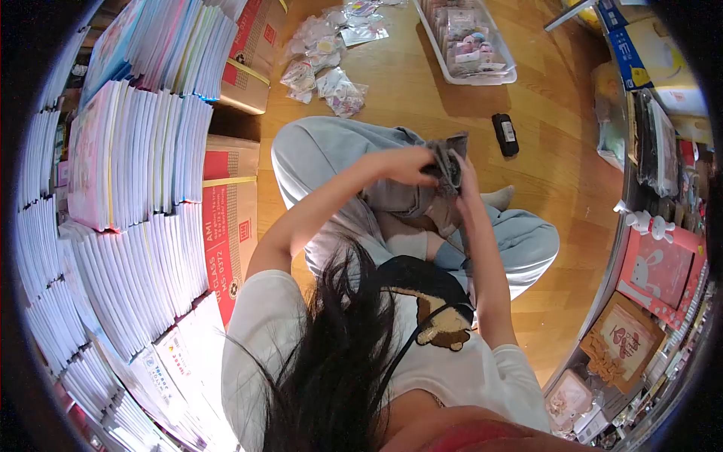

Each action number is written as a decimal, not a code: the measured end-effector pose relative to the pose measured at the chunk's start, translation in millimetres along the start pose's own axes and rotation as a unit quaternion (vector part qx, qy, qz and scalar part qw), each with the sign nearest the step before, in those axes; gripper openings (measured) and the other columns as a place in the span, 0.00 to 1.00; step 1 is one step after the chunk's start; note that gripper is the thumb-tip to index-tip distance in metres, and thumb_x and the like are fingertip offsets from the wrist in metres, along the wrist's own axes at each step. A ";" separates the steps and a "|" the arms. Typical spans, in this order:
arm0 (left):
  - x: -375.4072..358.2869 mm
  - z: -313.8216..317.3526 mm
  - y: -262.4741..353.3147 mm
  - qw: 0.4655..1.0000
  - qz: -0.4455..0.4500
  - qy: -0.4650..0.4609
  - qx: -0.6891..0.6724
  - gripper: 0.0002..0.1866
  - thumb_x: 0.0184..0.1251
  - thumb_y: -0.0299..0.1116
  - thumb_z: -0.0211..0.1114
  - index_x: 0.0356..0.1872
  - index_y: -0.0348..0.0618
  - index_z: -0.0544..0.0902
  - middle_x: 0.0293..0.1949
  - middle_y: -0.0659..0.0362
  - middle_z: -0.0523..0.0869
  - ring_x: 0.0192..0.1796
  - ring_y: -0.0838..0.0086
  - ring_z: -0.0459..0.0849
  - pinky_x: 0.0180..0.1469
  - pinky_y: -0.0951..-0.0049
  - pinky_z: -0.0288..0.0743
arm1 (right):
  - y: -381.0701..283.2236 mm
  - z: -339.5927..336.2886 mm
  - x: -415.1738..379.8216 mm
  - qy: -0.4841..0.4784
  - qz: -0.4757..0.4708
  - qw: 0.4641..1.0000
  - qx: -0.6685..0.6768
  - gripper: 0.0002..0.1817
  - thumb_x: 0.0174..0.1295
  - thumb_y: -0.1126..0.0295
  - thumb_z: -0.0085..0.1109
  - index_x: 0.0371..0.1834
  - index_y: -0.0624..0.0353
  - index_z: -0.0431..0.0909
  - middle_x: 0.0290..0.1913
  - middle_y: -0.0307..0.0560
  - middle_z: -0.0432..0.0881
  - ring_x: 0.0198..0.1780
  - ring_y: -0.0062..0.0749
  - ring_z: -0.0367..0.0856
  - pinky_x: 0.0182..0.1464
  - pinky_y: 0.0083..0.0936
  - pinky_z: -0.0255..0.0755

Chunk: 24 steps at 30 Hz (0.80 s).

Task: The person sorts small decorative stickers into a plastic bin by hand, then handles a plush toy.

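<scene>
A crumpled dark grey cloth [449, 162] is held up above my crossed legs, between my two hands. From the left, my left hand [410, 166] grips it, fingers curled into its folds. My right hand [468, 179] is closed on the cloth's right side, with the fingers partly hidden behind it. Below the hands are my light blue jeans [331, 151] and a foot in a grey sock [499, 197]. To the right of the cloth, a small black object with a white label [506, 135] lies on the wooden floor.
A white plastic tray [514, 75] of small packaged items stands ahead. Clear plastic packets [343, 92] lie on the floor ahead left. Stacked thin books [135, 158] and cardboard boxes [230, 226] line the left. A shelf with a pink bunny box [655, 267] borders the right.
</scene>
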<state>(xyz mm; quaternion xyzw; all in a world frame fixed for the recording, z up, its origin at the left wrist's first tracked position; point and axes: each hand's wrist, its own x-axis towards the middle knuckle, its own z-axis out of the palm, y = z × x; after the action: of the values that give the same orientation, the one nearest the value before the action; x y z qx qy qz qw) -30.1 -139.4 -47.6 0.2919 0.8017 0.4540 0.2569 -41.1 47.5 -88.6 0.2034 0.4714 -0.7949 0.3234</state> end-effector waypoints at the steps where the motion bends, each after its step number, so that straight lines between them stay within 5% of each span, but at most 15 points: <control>1: -4.1 -17.0 -1.5 0.999 -0.024 0.014 -0.017 0.19 0.61 0.41 0.61 0.49 0.39 0.78 0.47 0.48 0.82 0.50 0.58 0.80 0.53 0.65 0.71 | 3.2 -1.1 -3.5 0.007 -0.040 0.998 -0.052 0.21 0.65 0.62 0.49 0.59 0.58 0.67 0.51 0.48 0.76 0.53 0.35 0.74 0.55 0.31 0.68; 5: -30.7 -93.7 -47.5 0.940 -0.232 0.216 0.123 0.18 0.63 0.44 0.57 0.46 0.43 0.80 0.41 0.52 0.84 0.44 0.61 0.83 0.46 0.66 0.75 | 25.6 -13.6 -0.5 0.131 -0.169 0.958 -0.192 0.19 0.65 0.65 0.47 0.56 0.63 0.68 0.47 0.50 0.78 0.51 0.41 0.76 0.53 0.32 0.67; 6: -43.2 -119.7 -49.5 0.917 -0.306 0.249 0.067 0.19 0.63 0.46 0.56 0.44 0.41 0.81 0.40 0.51 0.84 0.42 0.60 0.84 0.44 0.65 0.76 | 32.8 -14.8 -1.6 0.156 -0.209 0.929 -0.261 0.18 0.65 0.65 0.47 0.55 0.64 0.68 0.47 0.52 0.78 0.50 0.43 0.76 0.53 0.33 0.67; 8: -62.1 -153.5 -113.2 0.811 -0.400 0.297 0.306 0.23 0.57 0.48 0.57 0.45 0.39 0.81 0.37 0.49 0.85 0.41 0.57 0.84 0.43 0.63 0.77 | 46.9 -11.7 -7.7 0.203 -0.284 0.850 -0.394 0.17 0.65 0.67 0.46 0.53 0.66 0.68 0.47 0.55 0.77 0.49 0.48 0.75 0.52 0.35 0.66; 10: -75.5 -185.2 -145.1 0.780 -0.503 0.260 0.267 0.32 0.53 0.53 0.62 0.52 0.38 0.76 0.48 0.47 0.81 0.51 0.55 0.80 0.51 0.59 0.74 | 44.3 4.8 -21.3 0.161 -0.307 0.834 -0.429 0.17 0.63 0.68 0.46 0.52 0.67 0.69 0.47 0.59 0.76 0.48 0.52 0.74 0.52 0.36 0.65; 12: -80.4 -184.2 -188.8 0.717 -0.435 0.425 0.341 0.37 0.48 0.56 0.65 0.57 0.43 0.73 0.58 0.47 0.73 0.58 0.53 0.73 0.57 0.53 0.68 | 48.8 1.9 -14.5 0.162 -0.351 0.800 -0.458 0.15 0.62 0.70 0.49 0.49 0.70 0.69 0.41 0.62 0.79 0.43 0.52 0.77 0.47 0.33 0.68; 14: -76.1 -178.3 -208.9 0.713 -0.373 0.464 0.371 0.41 0.46 0.58 0.67 0.62 0.49 0.69 0.64 0.47 0.65 0.64 0.51 0.66 0.61 0.48 0.62 | 45.8 2.6 -15.5 0.157 -0.307 0.822 -0.454 0.16 0.61 0.69 0.48 0.49 0.68 0.69 0.43 0.61 0.77 0.45 0.55 0.75 0.49 0.37 0.66; 16: -71.9 -176.7 -210.0 0.780 -0.330 0.386 0.365 0.43 0.45 0.57 0.69 0.65 0.56 0.64 0.69 0.47 0.57 0.68 0.51 0.59 0.65 0.45 0.55 | 46.4 -0.1 -11.7 0.158 -0.295 0.823 -0.459 0.16 0.61 0.69 0.48 0.49 0.67 0.70 0.43 0.61 0.77 0.47 0.56 0.73 0.49 0.39 0.65; 19: -55.2 -165.3 -188.7 0.705 -0.333 0.365 0.508 0.31 0.49 0.50 0.68 0.58 0.59 0.73 0.62 0.47 0.68 0.62 0.52 0.67 0.63 0.47 0.59 | 51.3 -3.1 -7.3 0.170 -0.308 0.805 -0.477 0.15 0.60 0.69 0.48 0.48 0.67 0.70 0.43 0.62 0.77 0.47 0.57 0.73 0.49 0.41 0.65; 20: -49.4 -170.0 -178.3 0.723 -0.350 0.344 0.487 0.21 0.51 0.46 0.68 0.47 0.54 0.80 0.52 0.50 0.76 0.56 0.54 0.73 0.58 0.50 0.63 | 46.7 2.8 -9.5 0.170 -0.301 0.807 -0.479 0.15 0.60 0.69 0.48 0.48 0.66 0.70 0.43 0.63 0.77 0.47 0.58 0.73 0.49 0.41 0.65; 23: -44.7 -158.6 -176.3 0.699 -0.307 0.371 0.529 0.16 0.52 0.46 0.66 0.38 0.50 0.82 0.45 0.53 0.79 0.50 0.57 0.76 0.52 0.54 0.66 | 43.8 8.9 -11.0 0.156 -0.306 0.811 -0.474 0.15 0.60 0.68 0.49 0.47 0.66 0.70 0.42 0.64 0.77 0.46 0.59 0.74 0.47 0.42 0.66; 24: -44.2 -157.7 -170.7 0.732 -0.318 0.380 0.468 0.16 0.54 0.46 0.65 0.41 0.50 0.82 0.46 0.52 0.79 0.51 0.58 0.76 0.53 0.55 0.66 | 41.8 8.6 -11.4 0.149 -0.314 0.810 -0.472 0.15 0.60 0.68 0.49 0.47 0.66 0.71 0.42 0.65 0.77 0.45 0.60 0.74 0.47 0.42 0.66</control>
<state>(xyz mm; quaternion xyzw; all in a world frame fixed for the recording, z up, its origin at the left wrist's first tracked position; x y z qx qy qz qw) -146.2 -332.8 -119.1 -0.0940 0.9895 -0.0135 -0.1091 -3.7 29.2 -103.1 -0.0169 0.8690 -0.4930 0.0380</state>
